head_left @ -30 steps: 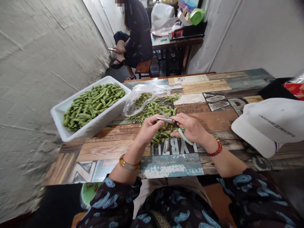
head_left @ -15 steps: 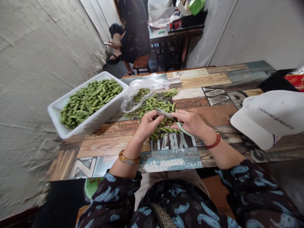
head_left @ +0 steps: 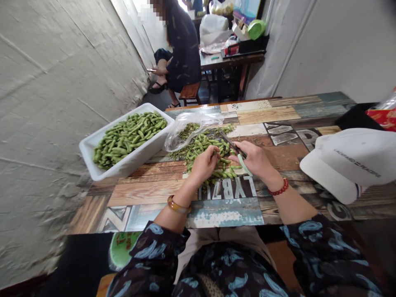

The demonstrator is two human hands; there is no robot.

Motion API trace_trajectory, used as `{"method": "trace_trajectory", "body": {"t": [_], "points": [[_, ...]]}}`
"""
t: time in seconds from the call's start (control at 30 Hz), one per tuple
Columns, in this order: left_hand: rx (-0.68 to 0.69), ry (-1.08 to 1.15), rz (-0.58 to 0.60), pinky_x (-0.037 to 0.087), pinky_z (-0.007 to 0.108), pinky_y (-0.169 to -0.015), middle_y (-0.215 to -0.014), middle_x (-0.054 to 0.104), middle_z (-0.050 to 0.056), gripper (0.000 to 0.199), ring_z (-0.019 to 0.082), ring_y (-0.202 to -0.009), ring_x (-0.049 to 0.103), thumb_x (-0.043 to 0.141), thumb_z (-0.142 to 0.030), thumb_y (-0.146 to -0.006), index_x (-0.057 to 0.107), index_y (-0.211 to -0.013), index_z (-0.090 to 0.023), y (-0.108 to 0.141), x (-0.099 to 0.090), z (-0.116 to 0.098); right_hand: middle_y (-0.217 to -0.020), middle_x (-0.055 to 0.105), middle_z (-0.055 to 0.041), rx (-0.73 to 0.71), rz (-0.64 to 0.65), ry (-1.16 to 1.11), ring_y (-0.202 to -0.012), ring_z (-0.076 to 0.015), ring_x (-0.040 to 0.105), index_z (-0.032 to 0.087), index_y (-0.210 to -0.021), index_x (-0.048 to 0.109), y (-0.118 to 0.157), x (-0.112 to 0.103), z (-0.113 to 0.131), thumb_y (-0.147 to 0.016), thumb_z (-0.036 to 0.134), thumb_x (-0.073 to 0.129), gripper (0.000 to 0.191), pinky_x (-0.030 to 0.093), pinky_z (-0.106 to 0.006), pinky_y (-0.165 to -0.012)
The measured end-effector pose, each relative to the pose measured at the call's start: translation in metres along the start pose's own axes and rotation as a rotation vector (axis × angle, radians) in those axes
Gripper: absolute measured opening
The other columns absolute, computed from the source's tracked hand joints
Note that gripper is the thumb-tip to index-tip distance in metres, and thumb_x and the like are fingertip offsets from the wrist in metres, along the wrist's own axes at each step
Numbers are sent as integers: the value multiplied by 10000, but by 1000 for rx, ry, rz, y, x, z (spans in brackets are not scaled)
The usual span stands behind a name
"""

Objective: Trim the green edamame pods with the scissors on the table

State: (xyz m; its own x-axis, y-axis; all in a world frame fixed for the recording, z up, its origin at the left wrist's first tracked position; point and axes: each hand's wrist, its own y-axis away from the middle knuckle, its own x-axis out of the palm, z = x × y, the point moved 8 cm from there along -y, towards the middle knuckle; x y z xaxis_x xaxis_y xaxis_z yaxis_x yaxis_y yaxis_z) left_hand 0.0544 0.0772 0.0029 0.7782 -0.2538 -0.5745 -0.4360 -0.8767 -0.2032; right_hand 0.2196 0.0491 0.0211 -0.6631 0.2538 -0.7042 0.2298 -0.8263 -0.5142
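My right hand [head_left: 252, 156] is wrapped around a pair of scissors [head_left: 243, 163] with pale green handles, the dark blades pointing up and left over the pods. Curled fingers on my left hand [head_left: 204, 164] are at the near left side of a loose pile of green edamame pods [head_left: 201, 142]; whatever is in them is hidden. A clear plastic bag [head_left: 202, 119] with small trimmings lies behind the pile. To the left stands a white plastic tub [head_left: 126, 171] heaped with more edamame pods [head_left: 131, 138].
The patchwork-patterned table [head_left: 133, 194] carries a white cap [head_left: 352, 161] on its right. A rough wall [head_left: 46, 123] runs along the left. Beyond the table, a person [head_left: 184, 45] sits on a wooden stool [head_left: 189, 90], beside another table [head_left: 229, 62] with bags and boxes.
My left hand has drawn away from the scissor blades and come down to the pods. The scissors have shifted slightly right in my right hand. The view has tilted up a little.
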Motion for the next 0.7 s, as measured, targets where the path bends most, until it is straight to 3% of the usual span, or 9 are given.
{"method": "trace_trajectory", "body": {"t": [0.17, 0.27, 0.4, 0.53, 0.7], "points": [[100, -373, 34, 444, 306, -758, -920, 647, 86, 219, 195, -846, 595, 415, -76, -864, 591, -955, -169, -5, 16, -17, -962, 688, -96, 2, 4, 15, -864, -254, 675, 194, -1212, 632, 0, 3, -2, -887, 441, 667, 409, 553, -369, -782], [138, -602, 114, 453, 332, -773, -941, 631, 113, 200, 224, -882, 602, 457, -203, -932, 653, -949, -169, -6, 29, -21, -994, 693, -102, -7, -2, 17, -906, -264, 679, 199, -1205, 634, 1, 4, -1, -886, 435, 667, 398, 557, -379, -805], [101, -701, 168, 459, 356, -744, -864, 617, 134, 265, 246, -831, 610, 486, -261, -944, 696, -820, -159, -4, 36, -14, -977, 692, -103, -8, 9, 19, -884, -259, 680, 192, -1190, 640, 2, 6, -1, -880, 428, 675, 392, 559, -375, -797], [82, -574, 125, 452, 324, -736, -909, 616, 100, 123, 220, -846, 599, 574, -187, -870, 694, -842, -179, 1, 24, -10, -970, 693, -100, 1, 9, 16, -882, -253, 679, 189, -1186, 641, 2, 6, -2, -887, 428, 671, 384, 557, -373, -803], [-56, 46, -49, 424, 259, -697, -820, 601, 24, 49, 138, -736, 543, 664, -182, -774, 633, -808, -164, 3, -10, 4, -990, 683, -110, 19, -4, 26, -902, -260, 671, 179, -1196, 637, 1, 3, -2, -887, 451, 666, 414, 555, -376, -793]]}}
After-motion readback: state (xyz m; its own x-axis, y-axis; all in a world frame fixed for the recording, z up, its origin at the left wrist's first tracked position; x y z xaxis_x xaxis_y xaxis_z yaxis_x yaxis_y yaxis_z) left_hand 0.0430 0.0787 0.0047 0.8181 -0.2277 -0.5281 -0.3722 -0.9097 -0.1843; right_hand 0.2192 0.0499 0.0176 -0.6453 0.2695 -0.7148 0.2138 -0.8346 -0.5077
